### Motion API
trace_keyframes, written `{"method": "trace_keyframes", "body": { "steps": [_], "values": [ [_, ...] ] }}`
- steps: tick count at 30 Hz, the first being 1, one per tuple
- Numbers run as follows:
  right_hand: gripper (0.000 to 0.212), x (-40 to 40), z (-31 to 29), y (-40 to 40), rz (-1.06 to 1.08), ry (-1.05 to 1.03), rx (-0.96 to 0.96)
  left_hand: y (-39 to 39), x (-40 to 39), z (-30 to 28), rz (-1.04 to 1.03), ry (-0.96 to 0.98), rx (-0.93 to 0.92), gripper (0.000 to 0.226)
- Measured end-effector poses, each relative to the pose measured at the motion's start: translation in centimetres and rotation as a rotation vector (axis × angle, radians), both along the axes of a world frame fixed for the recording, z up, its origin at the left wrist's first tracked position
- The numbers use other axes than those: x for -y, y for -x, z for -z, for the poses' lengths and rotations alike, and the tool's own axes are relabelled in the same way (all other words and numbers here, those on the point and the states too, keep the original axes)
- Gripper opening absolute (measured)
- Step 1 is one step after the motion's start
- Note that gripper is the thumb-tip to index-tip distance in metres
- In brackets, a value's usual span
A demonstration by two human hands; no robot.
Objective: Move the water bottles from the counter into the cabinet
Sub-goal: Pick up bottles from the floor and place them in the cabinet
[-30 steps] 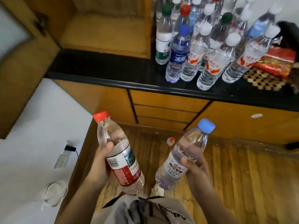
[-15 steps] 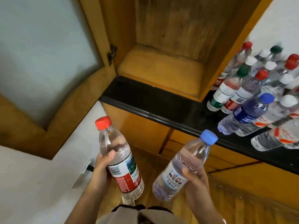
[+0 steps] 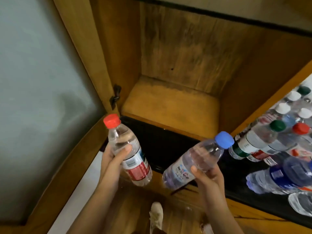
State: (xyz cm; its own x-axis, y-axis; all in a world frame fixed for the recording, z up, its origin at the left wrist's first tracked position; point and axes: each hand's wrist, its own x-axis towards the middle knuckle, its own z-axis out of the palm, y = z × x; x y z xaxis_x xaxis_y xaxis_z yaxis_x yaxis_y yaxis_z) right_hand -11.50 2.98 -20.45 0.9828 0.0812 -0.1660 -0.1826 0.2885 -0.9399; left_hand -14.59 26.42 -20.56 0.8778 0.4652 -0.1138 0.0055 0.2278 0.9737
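Note:
My left hand (image 3: 113, 161) grips a clear red-capped water bottle (image 3: 128, 149) with a red and white label, held nearly upright. My right hand (image 3: 206, 176) grips a clear blue-capped water bottle (image 3: 195, 162), tilted with its cap up and to the right. Both bottles hover in front of the black counter (image 3: 162, 142), just below the open wooden cabinet (image 3: 170, 105), whose yellow shelf shows nothing on it. Several more water bottles (image 3: 276, 149) with white, green, red and blue caps crowd the counter at the right.
The cabinet door (image 3: 42, 92) with its frosted glass pane stands swung open at the left, hinge (image 3: 115, 97) beside the red cap. A wooden cabinet side wall (image 3: 263, 105) separates the shelf from the bottles. Wooden floor and a shoe (image 3: 156, 215) lie below.
The view has swung up and left toward the open cabinet. Both hands have lifted their bottles closer to the counter edge and the cabinet's mouth, grips unchanged.

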Motion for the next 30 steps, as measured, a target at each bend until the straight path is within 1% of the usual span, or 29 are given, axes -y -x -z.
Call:
{"method": "trace_keyframes", "body": {
  "steps": [2,4,6,8,10,12,14,16,19,22,28,30],
  "values": [
    [0.042,-0.4,-0.1,-3.5,-0.009,0.002,0.052,-3.6,0.0,-0.8,0.006,-0.034,0.035,0.046],
    [0.044,-1.0,-0.3,-7.3,-0.034,0.009,0.108,-7.0,-0.2,-1.6,0.014,-0.071,0.066,0.043],
    [0.049,-1.8,-0.3,-10.9,-0.057,0.05,0.136,-10.1,-0.3,-2.1,0.016,-0.09,0.084,0.048],
    [0.053,-2.7,-0.5,-14.4,-0.075,0.103,0.148,-13.5,-0.5,-2.5,-0.022,-0.116,0.098,0.062],
    [0.052,-4.0,-0.9,-17.8,-0.106,0.173,0.136,-16.8,-0.9,-2.5,-0.081,-0.118,0.087,0.073],
    [0.051,-5.1,-0.9,-20.3,-0.127,0.225,0.137,-19.4,-0.9,-2.0,-0.104,-0.14,0.058,0.068],
    [0.049,-5.5,-0.7,-21.3,-0.148,0.251,0.141,-20.5,-0.2,-1.5,-0.117,-0.191,0.035,0.058],
    [0.05,-6.4,-0.1,-22.6,-0.159,0.273,0.119,-22.0,-0.3,-0.6,-0.113,-0.246,0.033,0.057],
    [0.051,-7.5,1.3,-23.6,-0.161,0.284,0.089,-23.9,-0.5,0.6,-0.098,-0.283,0.019,0.061],
    [0.056,-7.9,2.0,-23.5,-0.176,0.303,0.078,-24.2,-0.6,1.7,-0.109,-0.299,0.011,0.062],
    [0.065,-8.2,2.2,-23.9,-0.205,0.307,0.075,-24.8,-1.2,2.7,-0.053,-0.363,-0.027,0.07],
    [0.067,-8.2,2.4,-23.8,-0.199,0.309,0.076,-24.9,-1.2,2.9,-0.009,-0.339,-0.052,0.073]
  ]
}}
